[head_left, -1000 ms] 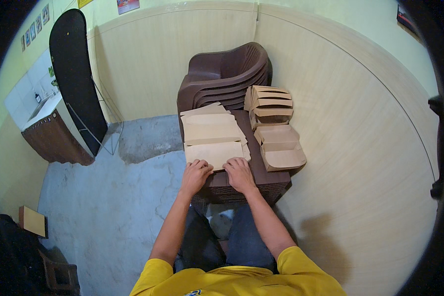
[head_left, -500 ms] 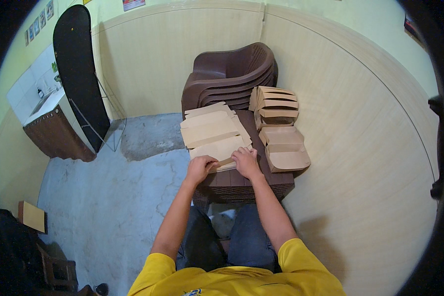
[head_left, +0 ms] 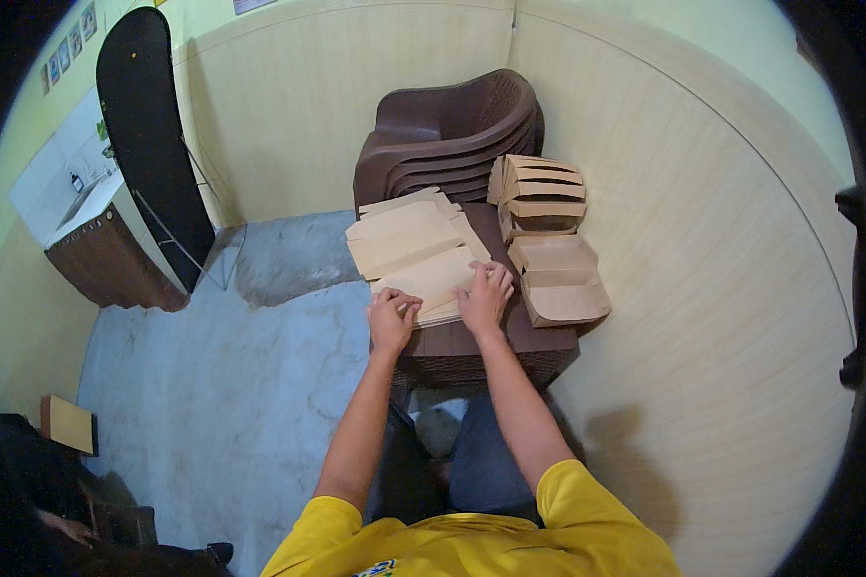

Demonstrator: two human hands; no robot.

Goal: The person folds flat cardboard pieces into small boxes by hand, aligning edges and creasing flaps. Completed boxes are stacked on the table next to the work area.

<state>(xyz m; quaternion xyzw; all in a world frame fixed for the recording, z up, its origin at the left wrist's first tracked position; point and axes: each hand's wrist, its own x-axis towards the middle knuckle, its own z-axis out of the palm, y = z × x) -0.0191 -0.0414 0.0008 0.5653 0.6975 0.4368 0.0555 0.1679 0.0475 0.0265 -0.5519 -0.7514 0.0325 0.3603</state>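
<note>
A flat brown cardboard box blank (head_left: 423, 279) with creases and flaps lies on top of a pile of similar blanks on the brown table (head_left: 471, 348). My left hand (head_left: 392, 317) is at its near left corner, fingers curled and pinching the edge. At the near right corner, my right hand (head_left: 486, 296) grips the side edge with bent fingers. The fingertips partly hide the near flap. To the right of the blanks sits an open folded cardboard box (head_left: 563, 293), and behind it several folded boxes (head_left: 546, 197) are nested together.
Stacked brown plastic chairs (head_left: 452, 135) stand behind the table. A wood-panelled wall (head_left: 702, 288) runs along the right. At the left are a tall black board (head_left: 144, 144) and a sink counter (head_left: 96, 207). Another person's hand (head_left: 67, 527) shows at the lower left.
My right hand has shifted slightly right and up along the blank's side edge, its fingers more spread. The near flap no longer shows raised between my hands. The view has shifted a little.
</note>
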